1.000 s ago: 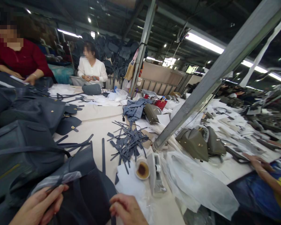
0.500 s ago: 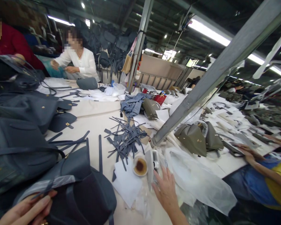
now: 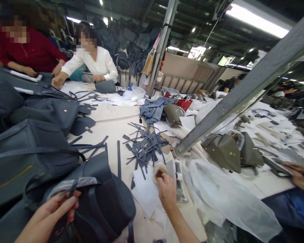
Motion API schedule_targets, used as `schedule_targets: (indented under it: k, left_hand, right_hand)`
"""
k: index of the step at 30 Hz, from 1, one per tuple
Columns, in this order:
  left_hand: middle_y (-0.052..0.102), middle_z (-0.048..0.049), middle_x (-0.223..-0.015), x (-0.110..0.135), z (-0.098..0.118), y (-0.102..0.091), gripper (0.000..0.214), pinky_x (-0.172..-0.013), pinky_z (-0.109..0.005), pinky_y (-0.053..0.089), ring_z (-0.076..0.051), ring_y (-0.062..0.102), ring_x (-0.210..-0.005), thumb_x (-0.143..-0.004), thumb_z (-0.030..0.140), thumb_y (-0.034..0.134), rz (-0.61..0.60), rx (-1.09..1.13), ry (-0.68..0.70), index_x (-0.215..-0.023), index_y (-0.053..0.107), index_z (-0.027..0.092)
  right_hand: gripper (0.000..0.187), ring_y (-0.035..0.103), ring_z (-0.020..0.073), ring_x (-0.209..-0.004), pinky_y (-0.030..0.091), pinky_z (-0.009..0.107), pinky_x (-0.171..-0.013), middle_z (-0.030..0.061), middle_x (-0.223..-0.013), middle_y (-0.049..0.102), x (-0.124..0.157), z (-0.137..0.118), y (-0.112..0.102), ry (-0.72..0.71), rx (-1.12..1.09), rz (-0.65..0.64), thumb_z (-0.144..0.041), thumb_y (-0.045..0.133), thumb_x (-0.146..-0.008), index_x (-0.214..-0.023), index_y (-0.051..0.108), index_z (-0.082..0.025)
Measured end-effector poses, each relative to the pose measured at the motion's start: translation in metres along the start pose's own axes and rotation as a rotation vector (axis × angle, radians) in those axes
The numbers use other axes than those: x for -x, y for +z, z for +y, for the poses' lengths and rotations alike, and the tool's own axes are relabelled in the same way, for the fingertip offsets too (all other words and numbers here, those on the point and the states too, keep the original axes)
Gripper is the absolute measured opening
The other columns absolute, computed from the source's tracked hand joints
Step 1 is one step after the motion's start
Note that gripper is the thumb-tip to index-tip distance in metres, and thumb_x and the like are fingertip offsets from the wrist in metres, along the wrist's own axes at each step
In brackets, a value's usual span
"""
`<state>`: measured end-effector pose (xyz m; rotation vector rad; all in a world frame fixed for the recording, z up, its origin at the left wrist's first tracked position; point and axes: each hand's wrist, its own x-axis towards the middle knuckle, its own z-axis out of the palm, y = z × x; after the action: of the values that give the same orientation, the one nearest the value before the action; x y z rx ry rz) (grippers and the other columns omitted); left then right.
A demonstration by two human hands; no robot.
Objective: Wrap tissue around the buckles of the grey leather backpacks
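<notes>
At the lower left, my left hand [image 3: 53,212] pinches a thin dark blue-grey strap [image 3: 72,193] between thumb and fingers. The strap belongs to a blue-grey bag [image 3: 103,202] lying on the table, with clear plastic wrap [image 3: 73,184] around part of it. My right hand [image 3: 167,190] reaches into a small round tub [image 3: 158,167] with something brown inside. Its fingers are bent together, and the tips are hidden in the tub, so what they hold cannot be seen. White paper sheets [image 3: 145,194] lie beside the tub.
A pile of blue-grey straps [image 3: 148,145] lies behind the tub. A slanted metal post [image 3: 225,104] crosses the right side. Clear plastic bags [image 3: 233,195] and olive bags [image 3: 221,152] lie right. More blue-grey bags [image 3: 38,148] crowd the left. Co-workers sit across the table and at right.
My right hand has moved from open beside the tub to bent fingers inside it. My left hand still pinches the strap. The view has shifted left.
</notes>
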<state>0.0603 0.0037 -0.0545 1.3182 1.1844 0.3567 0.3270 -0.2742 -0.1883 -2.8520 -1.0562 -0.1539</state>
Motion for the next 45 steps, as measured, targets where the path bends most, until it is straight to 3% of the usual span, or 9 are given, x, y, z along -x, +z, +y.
schedule_targets:
  k: [3,7,19,23,29,32,35,38,45]
  left_hand:
    - [0.072,-0.0004,-0.072,-0.002,-0.004,-0.009,0.054,-0.051,-0.023,0.049,-0.018,0.063,-0.063,-0.045,0.057,0.085,-0.167,0.105,-0.086,-0.085,0.072,0.023]
    - [0.073,-0.0015,-0.079,0.007,0.0,-0.01,0.06,-0.057,-0.023,0.053,-0.019,0.066,-0.069,-0.041,0.056,0.087,-0.108,0.153,-0.125,-0.088,0.071,0.022]
    - [0.075,-0.0031,-0.086,0.025,-0.005,-0.012,0.051,-0.073,-0.026,0.055,-0.021,0.069,-0.08,-0.054,0.056,0.081,-0.144,0.169,-0.028,-0.087,0.069,0.02]
    - [0.073,-0.0039,-0.083,0.033,0.001,-0.013,0.044,-0.076,-0.032,0.055,-0.026,0.068,-0.081,-0.061,0.058,0.072,-0.116,-0.074,0.162,-0.084,0.069,0.021]
    - [0.069,-0.0086,-0.107,0.05,-0.001,-0.012,0.035,-0.093,-0.043,0.049,-0.032,0.063,-0.101,-0.073,0.05,0.057,0.189,-0.544,0.617,-0.097,0.067,0.026]
    - [0.067,-0.0082,-0.108,0.065,0.003,-0.004,0.026,-0.098,-0.038,0.045,-0.029,0.063,-0.101,-0.078,0.041,0.057,0.282,-0.588,0.853,-0.098,0.067,0.027]
    - [0.068,-0.0052,-0.101,0.079,0.016,0.02,0.016,-0.086,-0.027,0.049,-0.022,0.064,-0.092,-0.083,0.031,0.055,-0.049,-0.555,0.901,-0.094,0.066,0.027]
    - [0.066,-0.0035,-0.091,0.076,0.02,0.064,0.018,-0.076,-0.024,0.048,-0.018,0.062,-0.084,-0.088,0.023,0.044,-0.492,-0.495,0.68,-0.086,0.062,0.024]
    - [0.067,-0.0075,-0.104,0.006,-0.031,0.189,0.028,-0.091,-0.031,0.041,-0.022,0.058,-0.102,-0.079,0.007,0.046,-0.627,-0.443,0.261,-0.101,0.062,0.016]
  right_hand:
    - [0.015,0.058,0.0215,-0.088,0.041,0.032,-0.08,0.0065,-0.098,0.065,0.018,-0.027,0.011,-0.092,-0.073,-0.044,-0.022,0.054,-0.089,-0.092,0.068,-0.022]
    - [0.037,0.06,0.0254,-0.092,0.042,0.033,-0.075,0.0081,-0.107,0.066,0.045,-0.054,0.036,-0.088,-0.111,-0.058,-0.018,0.069,-0.078,-0.114,0.063,-0.024]
    - [0.021,0.062,0.0198,-0.085,0.043,0.027,-0.075,0.0041,-0.089,0.068,0.043,-0.031,0.051,-0.106,-0.279,-0.054,-0.006,0.052,-0.08,-0.079,0.066,-0.021]
    - [0.019,0.061,0.0185,-0.076,0.043,0.026,-0.069,0.0024,-0.079,0.063,0.039,-0.027,0.049,-0.103,-0.333,-0.055,-0.008,0.049,-0.08,-0.076,0.062,-0.021]
    - [0.025,0.062,0.0194,-0.084,0.045,0.026,-0.072,0.0037,-0.094,0.066,0.037,-0.024,0.046,-0.125,-0.407,-0.061,-0.011,0.051,-0.079,-0.095,0.065,-0.024]
    - [0.019,0.062,0.0197,-0.081,0.045,0.028,-0.073,0.0039,-0.085,0.065,0.038,-0.026,0.05,-0.104,-0.437,-0.06,-0.011,0.05,-0.08,-0.081,0.065,-0.022]
    - [0.018,0.06,0.0206,-0.079,0.045,0.03,-0.074,0.0047,-0.08,0.063,0.038,-0.025,0.054,-0.075,-0.476,-0.052,-0.012,0.048,-0.082,-0.075,0.062,-0.02]
    - [0.018,0.06,0.0194,-0.077,0.046,0.029,-0.072,0.0039,-0.079,0.063,0.037,-0.02,0.056,-0.076,-0.535,-0.052,-0.014,0.047,-0.083,-0.075,0.062,-0.021]
    - [0.016,0.059,0.0179,-0.072,0.044,0.027,-0.068,0.0014,-0.074,0.06,0.039,-0.014,0.067,-0.064,-0.604,-0.031,-0.015,0.047,-0.084,-0.074,0.057,-0.022]
